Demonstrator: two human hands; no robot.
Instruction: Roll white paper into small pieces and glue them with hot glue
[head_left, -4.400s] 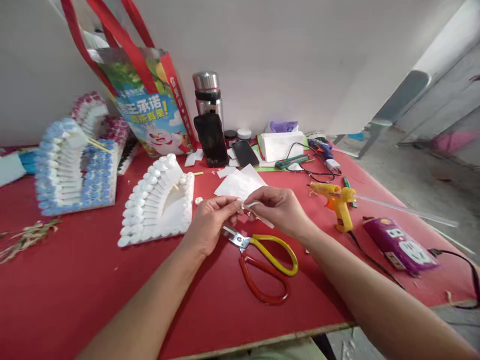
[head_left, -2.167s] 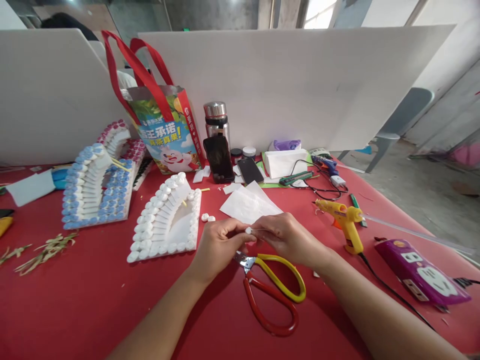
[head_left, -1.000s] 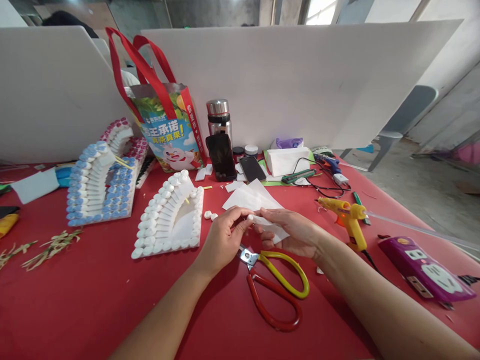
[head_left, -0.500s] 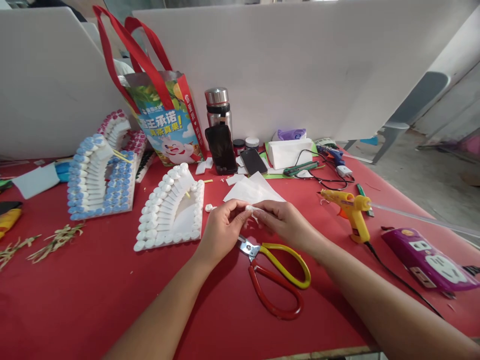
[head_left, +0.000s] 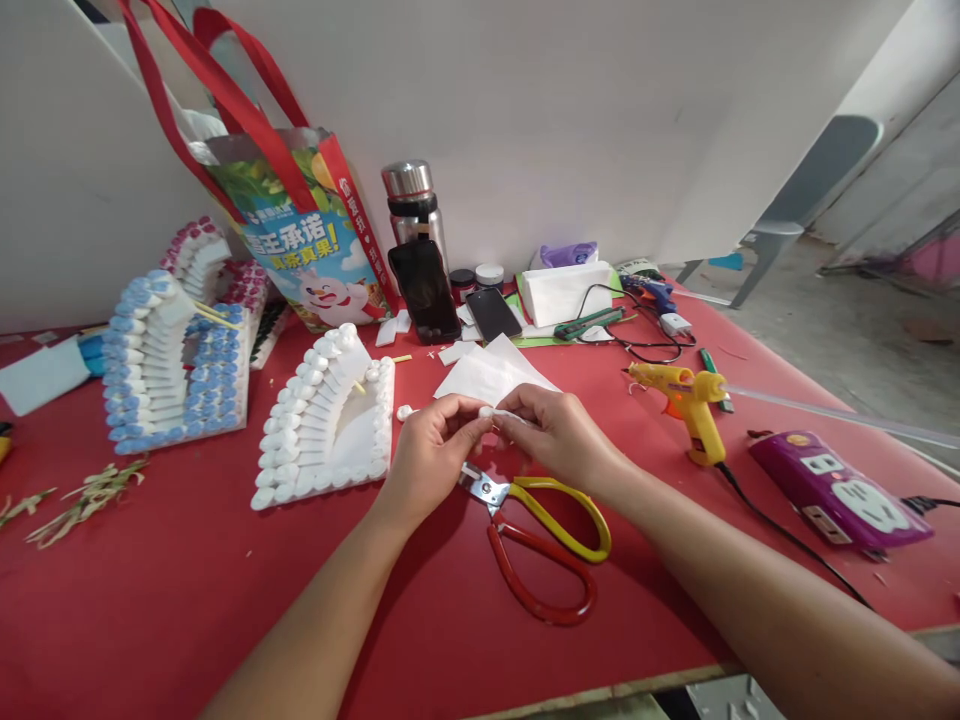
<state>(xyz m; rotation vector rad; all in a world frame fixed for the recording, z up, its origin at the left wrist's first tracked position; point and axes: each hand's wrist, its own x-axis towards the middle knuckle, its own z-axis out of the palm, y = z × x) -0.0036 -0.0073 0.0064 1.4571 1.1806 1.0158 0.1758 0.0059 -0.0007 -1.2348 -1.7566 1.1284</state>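
My left hand (head_left: 429, 448) and my right hand (head_left: 570, 436) meet over the red table, fingertips closed in a pinch on a small white piece (head_left: 487, 412). Its rounded end shows between them, and a pale strip of it runs under my right fingers. Just below my hands lie scissors (head_left: 492, 491) with one yellow and one red handle, their blade tips partly hidden by my left hand. To the left stands a white arch-shaped model (head_left: 330, 415) edged with rounded white pieces. Another such loose piece (head_left: 405, 412) rests beside my left hand. White paper sheets (head_left: 491, 372) lie behind my fingers.
Blue-and-white (head_left: 217, 395) and dark pink (head_left: 196, 240) models stand left, near a printed bag (head_left: 315, 240). A steel flask (head_left: 411, 185) and phones are at the back. Right are a yellow glue gun (head_left: 694, 405), its cord and a purple power strip (head_left: 840, 490).
The whole view has shifted slightly, so things on the table appear further left. My fingers have moved a little on the white piece, and both hands still pinch it.
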